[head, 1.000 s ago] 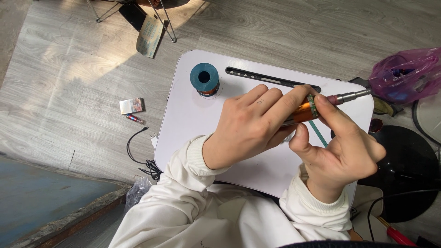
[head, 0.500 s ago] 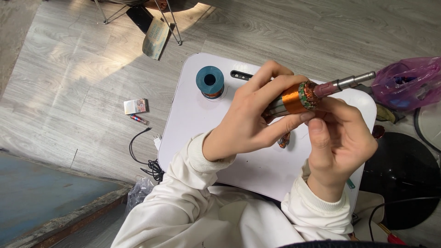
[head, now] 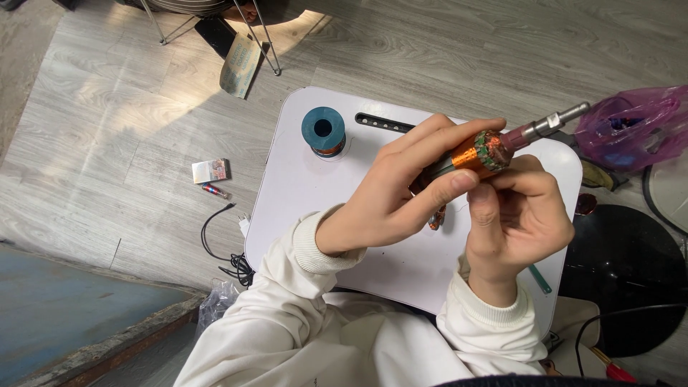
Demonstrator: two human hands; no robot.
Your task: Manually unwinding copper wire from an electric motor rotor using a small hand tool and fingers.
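The left hand (head: 390,197) was closed around a copper-wound motor armature (head: 474,153), held above the white lap table (head: 373,265) with its metal shaft (head: 555,122) pointing up and right. The right hand (head: 517,218) pinched the armature's near end with thumb and fingers. A teal wire spool (head: 323,129) stood near the table's far edge.
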